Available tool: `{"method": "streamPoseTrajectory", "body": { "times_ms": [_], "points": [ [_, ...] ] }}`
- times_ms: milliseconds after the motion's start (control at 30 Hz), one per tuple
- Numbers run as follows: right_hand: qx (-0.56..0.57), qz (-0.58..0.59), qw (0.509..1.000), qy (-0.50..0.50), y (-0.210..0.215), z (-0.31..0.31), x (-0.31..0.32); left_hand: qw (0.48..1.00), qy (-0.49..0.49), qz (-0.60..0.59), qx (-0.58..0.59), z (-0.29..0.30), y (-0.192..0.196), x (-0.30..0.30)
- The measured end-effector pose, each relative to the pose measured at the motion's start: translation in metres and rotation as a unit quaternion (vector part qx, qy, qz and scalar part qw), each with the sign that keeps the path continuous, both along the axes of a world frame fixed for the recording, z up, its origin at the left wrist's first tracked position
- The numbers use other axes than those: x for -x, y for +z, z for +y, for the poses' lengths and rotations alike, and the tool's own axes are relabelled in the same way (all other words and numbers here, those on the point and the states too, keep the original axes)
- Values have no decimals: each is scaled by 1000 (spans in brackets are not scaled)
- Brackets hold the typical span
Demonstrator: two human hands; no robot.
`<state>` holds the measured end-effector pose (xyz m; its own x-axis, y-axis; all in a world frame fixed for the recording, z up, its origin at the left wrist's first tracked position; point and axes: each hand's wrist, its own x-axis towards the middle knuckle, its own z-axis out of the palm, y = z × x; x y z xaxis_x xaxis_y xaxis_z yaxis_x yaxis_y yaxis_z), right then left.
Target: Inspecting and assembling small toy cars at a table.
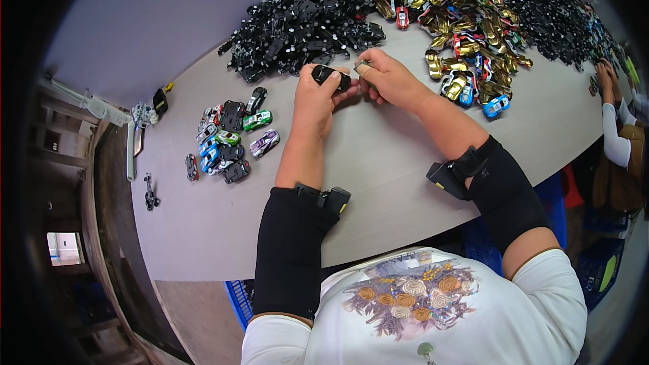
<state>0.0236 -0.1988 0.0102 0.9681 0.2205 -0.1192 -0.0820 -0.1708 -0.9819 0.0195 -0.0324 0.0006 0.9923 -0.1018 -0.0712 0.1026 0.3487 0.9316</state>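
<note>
My left hand (316, 98) is closed round a black toy car chassis (326, 75), held just above the table. Close beside it, my right hand (391, 80) pinches a small greyish piece (364, 65) whose kind I cannot make out. The fingertips of both hands nearly meet. Just beyond them rises a heap of black toy car chassis (297, 30). Farther right lies a heap of gold and coloured toy car bodies (466, 23). Left of my left forearm sits a cluster of toy cars, among them a green car (257, 119) and a purple and white car (264, 142).
Another heap of black parts (546, 21) stands at the far right of the table (392, 182). A co-worker's hands (606, 78) rest at the right edge. A small black part (150, 192) lies near the left edge. Blue crates (238, 301) stand below the table.
</note>
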Motion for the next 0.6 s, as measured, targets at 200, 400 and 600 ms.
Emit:
{"method": "streamPoseTrajectory", "body": {
  "times_ms": [200, 400, 600],
  "points": [
    [-69, -114, 991, 12, 10, -14, -7, 992, -72, -41, -98, -4, -3, 2],
    [-4, -69, 995, 77, 15, -17, -4, 973, -132, -86, -170, 1, -10, -2],
    [3, -38, 996, 86, 16, -17, -2, 972, -120, -79, -187, -2, -9, 3]
  ]
}}
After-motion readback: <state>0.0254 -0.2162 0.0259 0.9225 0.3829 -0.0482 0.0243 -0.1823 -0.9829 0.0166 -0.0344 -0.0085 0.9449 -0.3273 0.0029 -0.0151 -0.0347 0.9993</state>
